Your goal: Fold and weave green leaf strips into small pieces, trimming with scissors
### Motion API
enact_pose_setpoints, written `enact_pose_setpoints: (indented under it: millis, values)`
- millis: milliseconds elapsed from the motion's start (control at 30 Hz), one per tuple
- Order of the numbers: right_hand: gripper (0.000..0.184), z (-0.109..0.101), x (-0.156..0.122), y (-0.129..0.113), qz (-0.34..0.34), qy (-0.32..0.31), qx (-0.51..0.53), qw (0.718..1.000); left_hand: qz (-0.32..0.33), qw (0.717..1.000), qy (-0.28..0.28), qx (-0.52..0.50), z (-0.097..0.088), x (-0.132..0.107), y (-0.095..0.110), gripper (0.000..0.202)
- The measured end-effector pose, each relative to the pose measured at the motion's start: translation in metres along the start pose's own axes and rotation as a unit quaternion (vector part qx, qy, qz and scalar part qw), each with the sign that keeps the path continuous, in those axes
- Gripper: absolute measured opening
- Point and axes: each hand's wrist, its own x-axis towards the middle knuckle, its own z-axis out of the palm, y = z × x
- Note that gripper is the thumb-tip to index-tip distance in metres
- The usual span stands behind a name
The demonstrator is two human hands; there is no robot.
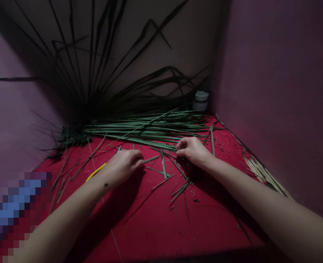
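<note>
My left hand (124, 165) is closed, its thumb and fingertips pinched around one end of a short green leaf strip (152, 159) that points to the right. To the right, my right hand (191, 149) is also closed in a pinch, at the ends of the long green leaf strips (139, 128). Whatever it holds is too small or hidden to make out. Between and below both hands lie cut leaf pieces (164, 166) and small scraps. Partly hidden behind my left wrist is a yellow-handled tool (96, 171).
The red tabletop (150, 233) meets walls at the back and sides. A small white lidded jar (200, 100) stands in the back right corner. Pale thin sticks (265, 177) lie along the right edge. Dark long leaves (95, 65) fan up against the back wall.
</note>
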Motion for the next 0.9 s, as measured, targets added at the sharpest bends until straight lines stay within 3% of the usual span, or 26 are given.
enact_pose_setpoints:
  millis: [100, 233, 500, 667, 733, 800, 867, 900]
  values:
    - [0.007, 0.000, 0.004, 0.003, -0.021, -0.010, -0.041, 0.999, 0.041, 0.998, -0.050, 0.021, 0.007, 0.024, 0.008, 0.020]
    - [0.009, -0.002, 0.002, 0.002, -0.037, -0.019, -0.097, 0.994, 0.037, 0.994, -0.032, 0.101, 0.013, 0.038, -0.001, 0.016]
    - [0.014, -0.008, -0.006, -0.008, -0.137, 0.007, -0.261, 0.955, 0.033, 0.991, -0.047, 0.120, 0.018, 0.028, -0.009, 0.016]
    - [0.017, -0.008, -0.012, -0.018, -0.200, 0.001, -0.261, 0.945, 0.001, 0.994, -0.025, 0.107, 0.015, 0.026, -0.009, 0.016]
    - [0.019, -0.004, -0.015, -0.020, -0.246, -0.033, -0.266, 0.931, -0.013, 0.998, 0.006, 0.060, 0.010, 0.023, -0.010, 0.014]
    - [0.018, 0.002, -0.017, -0.021, -0.305, -0.079, -0.301, 0.900, -0.027, 0.998, 0.022, -0.056, 0.005, 0.020, -0.010, 0.012]
    - [0.016, 0.008, -0.019, -0.021, -0.365, -0.111, -0.351, 0.855, -0.051, 0.972, -0.008, -0.231, 0.002, 0.019, -0.009, 0.011]
    - [0.016, 0.011, -0.020, -0.021, -0.391, -0.122, -0.374, 0.832, -0.066, 0.944, -0.032, -0.321, 0.001, 0.018, -0.009, 0.010]
